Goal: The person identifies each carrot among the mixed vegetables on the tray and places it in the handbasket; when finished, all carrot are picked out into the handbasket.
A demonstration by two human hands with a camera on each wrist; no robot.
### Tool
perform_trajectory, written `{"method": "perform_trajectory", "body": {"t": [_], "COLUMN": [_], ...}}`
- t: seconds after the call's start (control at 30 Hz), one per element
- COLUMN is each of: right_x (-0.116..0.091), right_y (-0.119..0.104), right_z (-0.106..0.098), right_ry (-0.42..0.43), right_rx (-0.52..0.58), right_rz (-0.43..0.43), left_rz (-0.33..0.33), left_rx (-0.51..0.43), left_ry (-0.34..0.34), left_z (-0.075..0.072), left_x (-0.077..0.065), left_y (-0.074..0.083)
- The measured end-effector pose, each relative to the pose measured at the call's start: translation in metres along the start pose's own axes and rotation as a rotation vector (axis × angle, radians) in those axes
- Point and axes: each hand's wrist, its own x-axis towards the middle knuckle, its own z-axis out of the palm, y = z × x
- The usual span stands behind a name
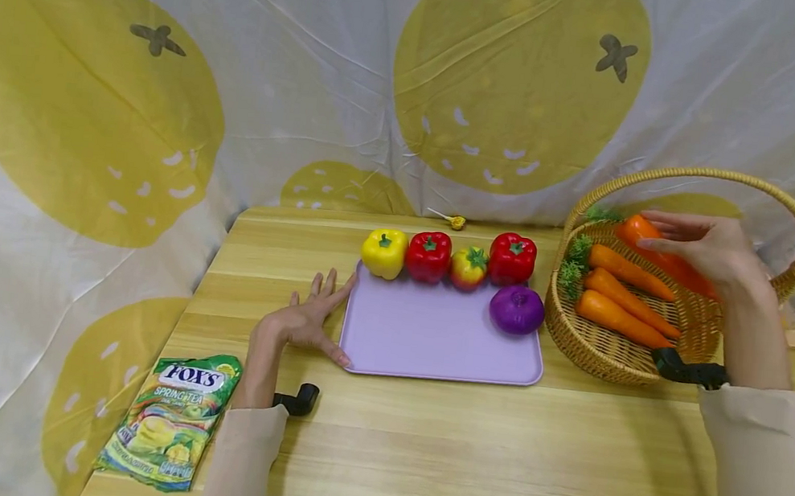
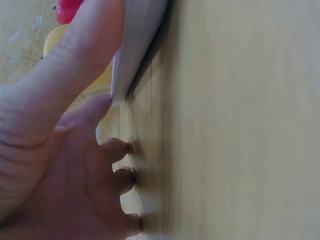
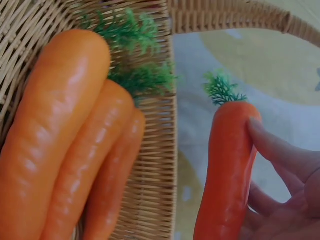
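Observation:
My right hand (image 1: 713, 247) pinches a reddish-orange carrot (image 3: 227, 170) with a green leafy top between thumb and fingers, over the far side of the wicker basket (image 1: 600, 358). Three more carrots (image 1: 621, 318) lie side by side in that basket, their green tops (image 1: 573, 268) toward its left rim. Fingers spread, my left hand (image 1: 306, 321) is at the left side of the lilac tray (image 1: 416, 343), with thumb and index finger at its edge. In the left wrist view, the other fingertips (image 2: 131, 177) rest on the wooden table.
Along the tray's back edge stand a yellow pepper (image 1: 384, 253), two red peppers (image 1: 429, 258) and a red-yellow fruit (image 1: 469, 268). A purple onion (image 1: 517, 310) sits at the tray's right. A lollipop (image 1: 455, 222) lies behind. A green candy bag (image 1: 172, 418) lies front left. The basket's handle (image 1: 696, 173) arches upward.

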Motion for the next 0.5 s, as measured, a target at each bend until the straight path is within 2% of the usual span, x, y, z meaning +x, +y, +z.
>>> {"method": "perform_trajectory", "body": {"t": [0.5], "right_x": [0.020], "right_y": [0.023], "right_z": [0.010], "right_ry": [-0.076], "right_rx": [-0.088], "right_rz": [0.023], "left_rz": [-0.001], "left_rx": [0.009], "left_ry": [0.002], "left_z": [0.000], "left_x": [0.001], "left_y": [0.000]}}
